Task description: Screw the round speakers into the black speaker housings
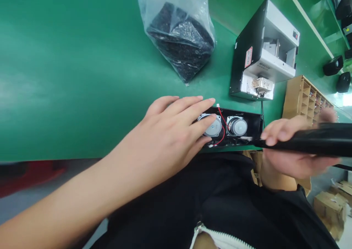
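A long black speaker housing [254, 121] lies at the table's front edge, its open side facing up. Two round speaker drivers sit inside: the right driver [238, 126] shows fully, while fingers partly cover the left driver [214, 127]. Thin red wires [223, 133] with white plugs run beside them. My left hand [178, 131] lies over the housing's left end, fingers stretched out and slightly spread across the left driver. In my right hand [291, 146] is a thick black electric screwdriver [316, 139], fingers wrapped round it, its thin bit pointing left over the housing's lower right side.
A clear plastic bag [176, 32] of black material lies beyond my left hand. Behind the housing stands a black and silver machine [264, 54]. A cardboard divider box [305, 98] is to the right. Cardboard boxes [330, 208] stand on the floor, lower right.
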Demonstrator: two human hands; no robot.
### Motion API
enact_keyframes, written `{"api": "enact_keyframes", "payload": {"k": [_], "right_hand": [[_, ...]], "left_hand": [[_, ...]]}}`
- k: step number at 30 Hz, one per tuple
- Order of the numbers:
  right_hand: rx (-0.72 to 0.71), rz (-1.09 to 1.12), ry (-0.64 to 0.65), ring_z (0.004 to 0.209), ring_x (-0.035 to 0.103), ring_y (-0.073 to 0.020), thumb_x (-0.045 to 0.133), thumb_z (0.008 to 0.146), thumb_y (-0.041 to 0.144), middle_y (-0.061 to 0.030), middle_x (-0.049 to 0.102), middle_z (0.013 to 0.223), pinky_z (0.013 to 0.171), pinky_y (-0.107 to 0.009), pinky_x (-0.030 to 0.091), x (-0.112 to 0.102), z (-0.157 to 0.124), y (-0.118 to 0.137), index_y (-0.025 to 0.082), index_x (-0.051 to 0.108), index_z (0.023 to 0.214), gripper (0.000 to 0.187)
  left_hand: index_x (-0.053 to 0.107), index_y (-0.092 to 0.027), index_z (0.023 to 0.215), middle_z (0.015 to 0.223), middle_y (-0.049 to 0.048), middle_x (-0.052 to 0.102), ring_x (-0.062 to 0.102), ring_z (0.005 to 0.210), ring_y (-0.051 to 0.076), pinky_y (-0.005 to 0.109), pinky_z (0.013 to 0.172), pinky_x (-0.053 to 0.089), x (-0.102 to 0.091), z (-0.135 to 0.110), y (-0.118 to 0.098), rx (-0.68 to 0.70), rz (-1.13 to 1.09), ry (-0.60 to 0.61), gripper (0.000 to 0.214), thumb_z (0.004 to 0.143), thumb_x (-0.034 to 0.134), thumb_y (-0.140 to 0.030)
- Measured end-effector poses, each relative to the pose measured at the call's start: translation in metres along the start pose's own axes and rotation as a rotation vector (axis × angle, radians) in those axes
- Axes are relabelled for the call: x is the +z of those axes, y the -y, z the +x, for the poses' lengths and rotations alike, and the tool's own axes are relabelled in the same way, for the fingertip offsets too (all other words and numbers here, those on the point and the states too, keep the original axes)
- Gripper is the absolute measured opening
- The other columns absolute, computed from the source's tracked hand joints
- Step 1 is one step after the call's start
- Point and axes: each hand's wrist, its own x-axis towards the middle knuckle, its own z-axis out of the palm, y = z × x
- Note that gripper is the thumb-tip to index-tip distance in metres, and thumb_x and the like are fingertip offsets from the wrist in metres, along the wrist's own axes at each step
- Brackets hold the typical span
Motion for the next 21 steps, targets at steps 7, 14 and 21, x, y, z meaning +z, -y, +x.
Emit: {"api": "enact_keyframes", "payload": {"k": [7,14,21], "right_hand": [[-0.244,-0.174,-0.076,0.039,0.048,-0.0095,0.055,0.115,0.095,0.0051,0.055,0.081,0.038,-0.027,0.050,-0.039,0.093,-0.016,0.055,0.088,0.146,0.061],[-0.273,-0.117,-0.195,0.037,0.038,-0.0111,0.043,0.127,0.082,0.0075,0.050,0.072,0.032,-0.029,0.025,0.017,0.121,-0.074,0.039,0.075,0.129,0.054],[-0.146,-0.257,0.038,0.042,0.048,-0.0146,0.027,0.111,0.109,0.0048,0.054,0.083,0.038,-0.035,0.040,-0.013,0.112,-0.070,0.043,0.064,0.149,0.086]], "left_hand": [[0.089,-0.026,0.139,0.170,0.0206,0.082,0.083,0.146,0.051,0.072,0.120,0.067,-0.001,0.022,0.026,0.112,0.035,0.119,0.036,0.109,0.071,-0.035],[0.091,-0.029,0.144,0.162,0.0199,0.087,0.088,0.137,0.050,0.070,0.108,0.074,0.011,0.013,0.035,0.134,0.039,0.067,0.042,0.121,0.062,-0.049],[0.093,-0.031,0.138,0.157,0.0144,0.090,0.090,0.132,0.040,0.058,0.107,0.074,0.003,0.013,0.029,0.133,0.044,0.048,0.037,0.122,0.060,-0.037]]}}
